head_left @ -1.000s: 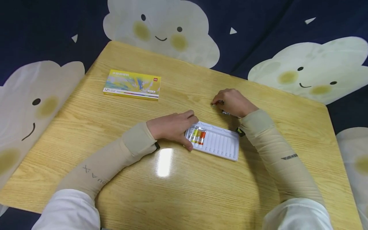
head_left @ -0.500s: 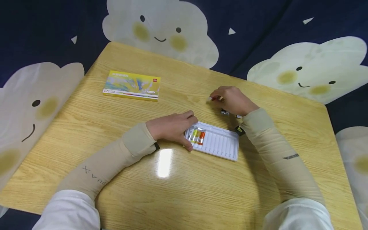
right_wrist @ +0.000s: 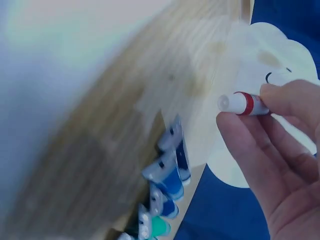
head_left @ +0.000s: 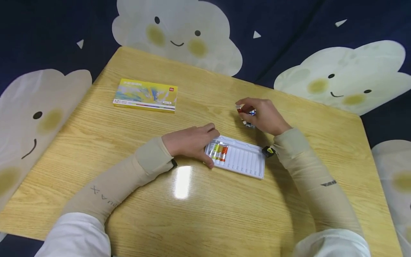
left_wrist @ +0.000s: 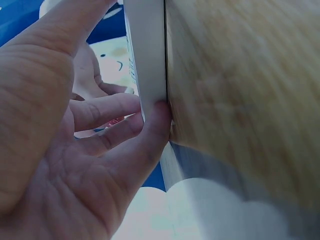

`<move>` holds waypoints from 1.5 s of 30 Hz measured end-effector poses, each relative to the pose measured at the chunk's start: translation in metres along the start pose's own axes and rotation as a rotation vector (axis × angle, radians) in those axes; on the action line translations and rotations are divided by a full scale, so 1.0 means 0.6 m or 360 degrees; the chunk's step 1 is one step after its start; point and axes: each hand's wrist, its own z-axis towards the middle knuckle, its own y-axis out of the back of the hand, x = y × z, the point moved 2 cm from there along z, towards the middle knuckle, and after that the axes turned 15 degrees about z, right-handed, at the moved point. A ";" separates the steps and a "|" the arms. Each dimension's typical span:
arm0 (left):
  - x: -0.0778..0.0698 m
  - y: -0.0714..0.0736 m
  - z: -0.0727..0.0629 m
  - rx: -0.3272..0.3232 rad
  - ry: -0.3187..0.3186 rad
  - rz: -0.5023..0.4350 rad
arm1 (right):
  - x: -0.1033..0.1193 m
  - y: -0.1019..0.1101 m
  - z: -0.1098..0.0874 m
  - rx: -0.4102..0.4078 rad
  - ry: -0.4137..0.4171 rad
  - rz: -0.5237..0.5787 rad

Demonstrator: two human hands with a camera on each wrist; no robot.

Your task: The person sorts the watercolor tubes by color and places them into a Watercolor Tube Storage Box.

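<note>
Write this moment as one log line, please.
left hand: grips tray; right hand: pinches red-banded tube; tray: partly filled; yellow box: on table

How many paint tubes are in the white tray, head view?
4, side by side at the left end of the tray: white tube, lemon tube, ochre tube, orange-red tube. The left hand may hide more.

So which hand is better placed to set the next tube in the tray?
Probably the right hand: it pinches a red-banded tube near the white tray, whose unfilled slots lie toward that side. The left hand holds the tray's left end.
</note>
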 end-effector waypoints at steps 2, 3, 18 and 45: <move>0.000 0.001 -0.001 0.0000 0.0002 -0.0001 | 0.004 -0.002 -0.008 -0.0028 -0.0044 0.0042; 0.000 0.001 -0.001 0.0002 0.0004 -0.0001 | 0.005 -0.004 -0.012 -0.0049 -0.0063 0.0065; -0.001 -0.002 0.001 -0.0006 0.0012 -0.0009 | 0.031 -0.040 -0.077 -0.0270 -0.0228 0.0508; -0.002 -0.001 0.002 0.0006 0.0012 -0.0017 | 0.052 -0.064 -0.127 -0.0247 -0.0396 0.0672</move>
